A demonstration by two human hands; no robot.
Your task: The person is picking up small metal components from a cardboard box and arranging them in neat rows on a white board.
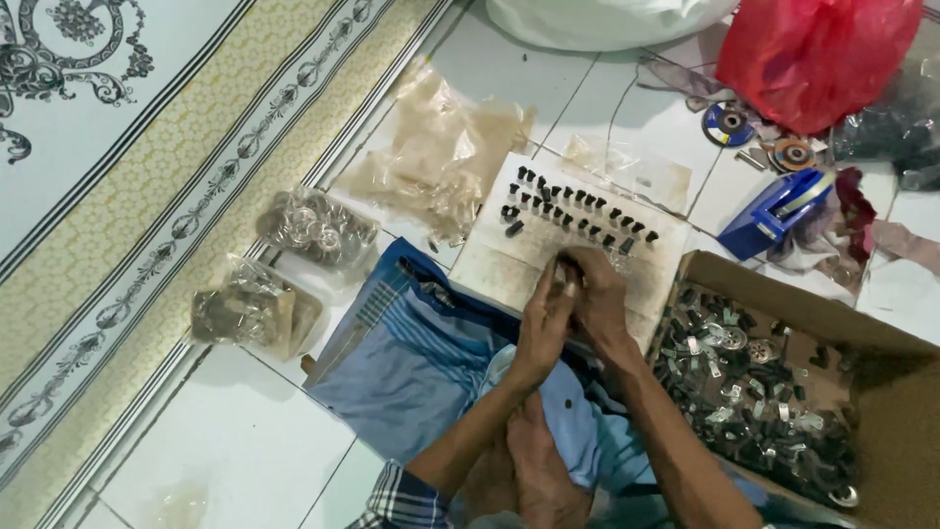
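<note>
Reaching forward over my blue cloth, I bring both hands together above the worn white board. My left hand and right hand pinch one small part between fingertips, just below the rows of small black pieces; the cardboard box sits right.

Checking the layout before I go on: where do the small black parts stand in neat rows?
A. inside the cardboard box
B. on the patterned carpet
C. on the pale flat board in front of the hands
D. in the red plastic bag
C: the small black parts stand in rows on the pale flat board, while the cardboard box holds a loose heap.
</note>
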